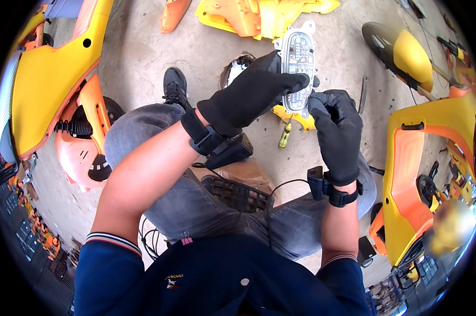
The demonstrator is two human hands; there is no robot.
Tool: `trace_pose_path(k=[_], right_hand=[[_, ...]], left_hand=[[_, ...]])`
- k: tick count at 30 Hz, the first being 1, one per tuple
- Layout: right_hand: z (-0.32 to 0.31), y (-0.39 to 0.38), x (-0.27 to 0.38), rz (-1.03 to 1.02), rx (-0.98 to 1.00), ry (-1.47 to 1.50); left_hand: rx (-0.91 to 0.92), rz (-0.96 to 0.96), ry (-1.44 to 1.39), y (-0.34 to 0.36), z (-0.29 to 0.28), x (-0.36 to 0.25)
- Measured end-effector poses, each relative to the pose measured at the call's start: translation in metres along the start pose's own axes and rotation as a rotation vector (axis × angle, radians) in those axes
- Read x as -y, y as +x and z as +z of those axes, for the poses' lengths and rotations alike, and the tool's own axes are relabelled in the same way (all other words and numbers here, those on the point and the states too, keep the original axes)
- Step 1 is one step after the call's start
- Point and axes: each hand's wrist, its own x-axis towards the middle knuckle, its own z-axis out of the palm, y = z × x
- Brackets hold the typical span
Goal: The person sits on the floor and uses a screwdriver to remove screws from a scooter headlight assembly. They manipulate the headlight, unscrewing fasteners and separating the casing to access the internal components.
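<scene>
My left hand (269, 81), in a black glove, grips a lamp unit (299, 58) with a clear oval lens and a pale rim with mounting tabs. Its thumb lies across the lens. Beside the lamp's lower end, my right hand (338, 124), also in a black glove, has its fingertips pinched together against or very near the rim. What they hold, if anything, is hidden. A screwdriver (284, 138) with a yellow-green handle is below the lamp, next to a yellow plastic piece (303, 121) on the floor.
Yellow and orange panels (238, 18) lie on the floor ahead. A yellow scooter body (53, 89) stands at left, another (401, 174) at right, and a wheel with a yellow fender (406, 55) at far right. Between my legs is a black crate (238, 195) by cardboard.
</scene>
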Motion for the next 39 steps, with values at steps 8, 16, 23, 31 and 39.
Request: trace_pose_path(k=[8, 16, 23, 31, 39], right_hand=[[0.0, 0.001, 0.005, -0.038, 0.025, -0.144], [0.0, -0.001, 0.0, 0.025, 0.018, -0.077], [0.007, -0.005, -0.003, -0.042, -0.052, -0.208], [0.008, -0.003, 0.011, 0.225, -0.004, 0.13], [0.011, -0.006, 0.009, 0.214, -0.033, 0.034]], left_hand=[[0.001, 0.03, 0.055, -0.001, 0.002, 0.004], [0.002, 0.055, 0.106, 0.001, 0.001, 0.007], [0.003, 0.06, 0.034, 0.002, 0.003, 0.007], [-0.001, 0.082, 0.094, 0.0, 0.004, 0.005], [-0.03, 0.107, 0.097, 0.002, 0.004, 0.012]])
